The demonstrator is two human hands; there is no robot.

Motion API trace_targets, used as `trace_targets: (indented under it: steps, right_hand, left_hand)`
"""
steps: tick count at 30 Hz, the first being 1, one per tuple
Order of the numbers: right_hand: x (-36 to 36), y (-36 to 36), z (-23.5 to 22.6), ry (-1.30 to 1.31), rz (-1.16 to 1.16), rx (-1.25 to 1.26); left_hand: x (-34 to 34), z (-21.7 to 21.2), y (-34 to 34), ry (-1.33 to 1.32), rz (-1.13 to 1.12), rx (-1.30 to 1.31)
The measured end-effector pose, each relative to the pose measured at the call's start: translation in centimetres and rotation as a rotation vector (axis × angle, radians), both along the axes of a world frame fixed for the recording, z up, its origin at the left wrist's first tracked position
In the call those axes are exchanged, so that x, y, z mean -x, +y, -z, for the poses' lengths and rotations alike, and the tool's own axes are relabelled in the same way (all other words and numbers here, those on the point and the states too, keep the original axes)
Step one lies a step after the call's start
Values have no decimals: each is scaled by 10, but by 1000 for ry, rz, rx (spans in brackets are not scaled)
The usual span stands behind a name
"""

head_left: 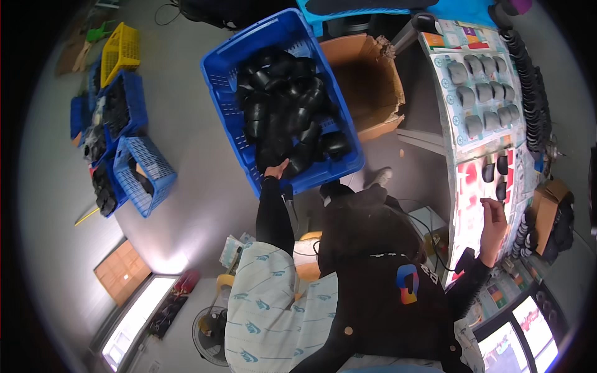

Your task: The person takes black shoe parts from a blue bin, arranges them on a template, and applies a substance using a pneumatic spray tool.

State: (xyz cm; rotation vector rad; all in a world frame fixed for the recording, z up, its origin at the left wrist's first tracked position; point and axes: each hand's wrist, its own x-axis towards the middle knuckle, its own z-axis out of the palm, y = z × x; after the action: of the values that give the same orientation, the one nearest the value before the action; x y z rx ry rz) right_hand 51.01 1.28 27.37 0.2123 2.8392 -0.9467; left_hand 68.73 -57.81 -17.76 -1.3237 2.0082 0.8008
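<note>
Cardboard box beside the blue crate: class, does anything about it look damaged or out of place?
Yes. The cardboard box next to the blue crate has a torn, ragged rim and its flaps splay outward unevenly. It appears empty inside. The black moulded parts in the crate lie in a loose heap, not spilled over its walls.

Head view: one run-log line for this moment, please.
left hand reaching into blue crate of black elbow fittings | right hand empty above worktable

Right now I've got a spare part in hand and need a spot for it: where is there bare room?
The bare grey floor between the big blue crate and the small blue baskets is free. The open cardboard box looks empty. The crate is heaped with black parts, where the left hand reaches, and the table by the right hand is crowded.
</note>
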Motion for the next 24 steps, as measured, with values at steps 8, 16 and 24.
trace_targets:
  steps: [8, 16, 24]
  right_hand:
    - [-6, -41, -7, -2, -2, -30]
    - [-1, -59, -2, -91, 47, 50]
    - [-14, -57, -5, -116, 72, 106]
  left_hand:
    - [40, -3, 53, 27, 89, 4]
    - [57, 10, 83, 426, -102, -138]
    - [96, -4, 90, 576, -913, -1031]
